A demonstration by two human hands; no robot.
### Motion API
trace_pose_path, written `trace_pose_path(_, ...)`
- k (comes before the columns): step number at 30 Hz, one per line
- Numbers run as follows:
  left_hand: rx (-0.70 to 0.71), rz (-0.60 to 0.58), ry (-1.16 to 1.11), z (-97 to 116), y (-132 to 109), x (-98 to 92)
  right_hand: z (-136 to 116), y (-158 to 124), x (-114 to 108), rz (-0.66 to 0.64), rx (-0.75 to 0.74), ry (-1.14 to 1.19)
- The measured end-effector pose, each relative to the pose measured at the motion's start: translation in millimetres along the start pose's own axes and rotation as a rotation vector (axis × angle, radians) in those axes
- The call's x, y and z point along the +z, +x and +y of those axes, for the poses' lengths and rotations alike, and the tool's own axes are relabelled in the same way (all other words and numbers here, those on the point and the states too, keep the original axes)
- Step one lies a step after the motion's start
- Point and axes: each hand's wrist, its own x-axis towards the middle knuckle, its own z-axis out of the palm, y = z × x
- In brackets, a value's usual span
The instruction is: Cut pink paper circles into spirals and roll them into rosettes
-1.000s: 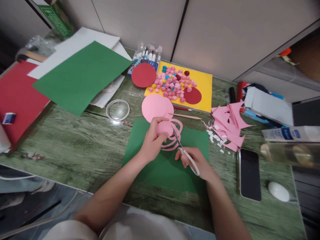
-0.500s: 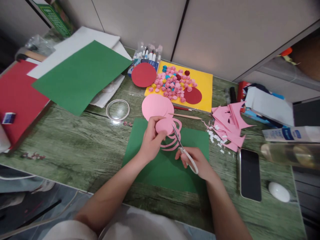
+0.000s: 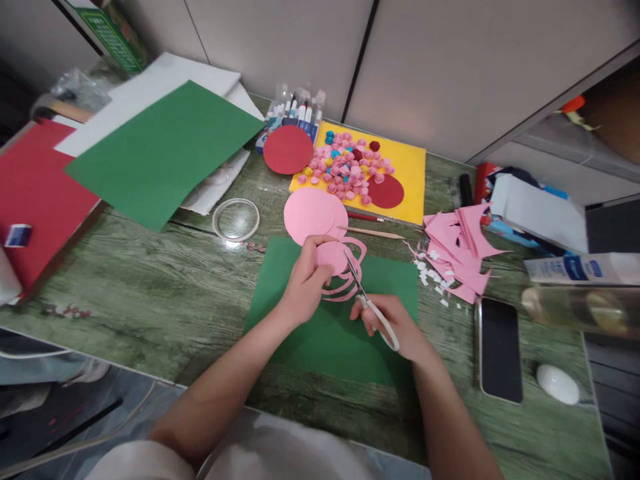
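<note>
Pink paper disc (image 3: 332, 257), nudged rightward, is being pinched by left hand (image 3: 303, 285), seemingly feeding white-handled metal scissors (image 3: 367, 303) gripped by right hand (image 3: 393, 320).

The left forearm (image 3: 225, 387) and right forearm (image 3: 445, 407) slant inward toward each other. The left hand (image 3: 303, 285) pinches between thumb (image 3: 323, 275) and fingers (image 3: 314, 242); the right hand (image 3: 393, 321), slightly lower and apart, is curled into a grip.

Soft light, glare on tabletop (image 3: 150, 287), dim corners perhaps blurred
</note>
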Motion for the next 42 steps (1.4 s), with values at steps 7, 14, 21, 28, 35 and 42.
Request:
trace_pose_path(7, 0.048, 0.055, 0.009, -1.8, 1.4, -0.3, -0.8, 1.2, -0.2, 0.010, 0.010, -0.028)
trace_pose_path(14, 0.068, 0.093, -0.004, -1.5, 1.7, 0.3, -0.6, 1.0, -0.2, 0.011, 0.025, -0.035)
trace_pose_path(21, 0.060, 0.102, -0.001, -0.1, 3.0, 0.2, -1.5, 1.5, 0.0, 0.012, 0.035, -0.038)
trace_pose_path(28, 0.006, 0.029, 0.075, 2.1, -0.2, -1.0, -0.6, -0.1, -1.1, -0.010, 0.015, -0.020)
trace_pose_path(35, 0.018, 0.000, 0.089, 1.9, 0.2, -3.3, -1.4, -0.6, -1.5, -0.015, 0.010, -0.029)
trace_pose_path(42, 0.043, 0.050, 0.078, 1.3, 1.5, -3.2, -3.2, 0.6, -2.0, -0.010, 0.016, -0.053)
